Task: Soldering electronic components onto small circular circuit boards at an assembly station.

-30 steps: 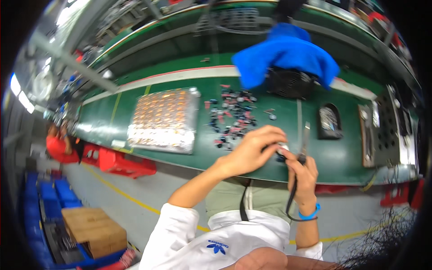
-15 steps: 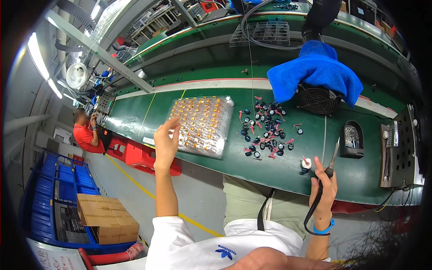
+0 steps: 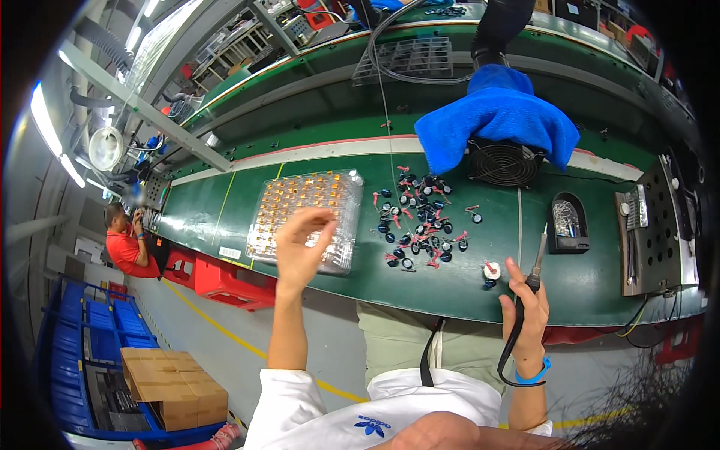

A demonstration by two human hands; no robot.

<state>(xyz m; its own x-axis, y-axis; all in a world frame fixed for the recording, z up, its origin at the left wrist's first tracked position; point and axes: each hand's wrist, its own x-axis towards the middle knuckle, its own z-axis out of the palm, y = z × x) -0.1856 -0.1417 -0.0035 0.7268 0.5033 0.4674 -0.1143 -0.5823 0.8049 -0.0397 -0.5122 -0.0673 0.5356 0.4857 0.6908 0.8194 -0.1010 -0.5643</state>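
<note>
Head view: left hand (image 3: 300, 247) loosely curled and empty over the clear plastic tray of small orange parts (image 3: 304, 214); right hand (image 3: 527, 304) gripping a black-handled soldering iron (image 3: 534, 266).

With eyes on the tray, the iron's tip could drift into the scattered black-and-red components (image 3: 420, 225) on the green worktop (image 3: 225, 217), scorching one.

— What carries everything?

— A long green workbench (image 3: 330, 277) with a pale stripe along its far side.

— What lies on it?

— A clear plastic tray (image 3: 337, 196) of small orange parts is the landmark. Just right of it is a scatter of small black and red components (image 3: 417, 222). Further right stands a black fan (image 3: 504, 163) with a blue cloth (image 3: 495, 120) draped over its far edge. Right of the fan sits a black soldering-iron stand (image 3: 568, 223), and beyond that a grey perforated metal plate (image 3: 657, 229) at the bench's right end.
</note>
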